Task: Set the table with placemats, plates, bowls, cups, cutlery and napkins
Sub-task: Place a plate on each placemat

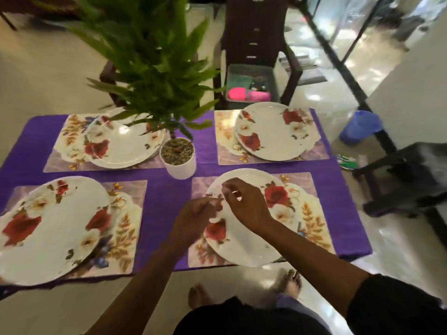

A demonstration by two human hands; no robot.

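Four floral placemats lie on a purple tablecloth [167, 197], each with a white rose-patterned plate on it. The near right plate [244, 247] rests on its placemat [321, 238] right in front of me. My left hand [193, 213] and my right hand [244, 204] hover close together over that plate's far left part. Their fingers are loosely curled and I see nothing in them; the left hand is blurred. The other plates sit near left [55, 238], far left [125, 146] and far right [273, 134].
A fern in a white pot [181, 165] stands mid-table, its fronds covering part of the far left plate. On a dark chair behind the table sits a grey bin [273, 78] holding pink cups [235, 94]. A blue bucket [360, 126] and a dark stool [406, 180] stand on the right.
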